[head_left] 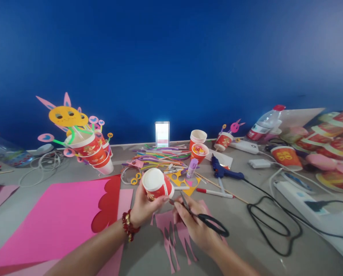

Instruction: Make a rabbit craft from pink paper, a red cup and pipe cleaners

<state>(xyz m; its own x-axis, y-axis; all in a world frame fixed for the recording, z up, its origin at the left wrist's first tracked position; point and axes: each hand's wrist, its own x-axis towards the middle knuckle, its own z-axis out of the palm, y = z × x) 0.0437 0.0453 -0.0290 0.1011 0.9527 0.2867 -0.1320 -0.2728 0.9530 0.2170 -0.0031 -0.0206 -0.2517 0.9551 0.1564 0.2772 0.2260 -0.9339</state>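
A red and white paper cup (157,184) is tilted on its side, its white base facing up and left. My left hand (145,205) is wrapped round it from below, thumb on the near side. My right hand (190,222) is closed round black-handled scissors (211,223), whose blades point up and left, close to the cup's rim. The right fingertips are near the left thumb; whether they touch the cup cannot be made out. Under the right hand lies pink paper (167,226) with cut-out shapes.
Pink sheets (56,218) and scalloped red paper (106,207) lie left. Decorated cups (88,151) stand behind them. Pipe cleaners (160,155), a phone (162,134) and cups (198,138) are at the back. A blue glue gun (223,170), black cable (271,226) and power strip (312,214) are right.
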